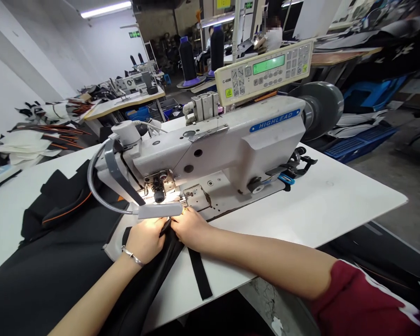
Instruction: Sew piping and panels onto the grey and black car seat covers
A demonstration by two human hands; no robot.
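My left hand [145, 240], a bracelet on its wrist, is closed on the black fabric [59, 261] just in front of the sewing machine [210, 144]. Close beside it, my right hand [191, 228] grips the fabric's gathered edge near the needle area. The small lamp [160, 211] partly hides the fingertips and the presser foot. From under my right hand a black strap [200, 275] hangs toward the table's front edge. Most of the fabric spreads over the left of the table, with an orange-edged piece [68, 207] folded on it.
A control panel [266, 70] stands on top of the machine, with a handwheel [324, 109] at its right end. Behind are black thread cones [188, 60]. The white tabletop [336, 196] extends right. Farther back, people sit at other machines.
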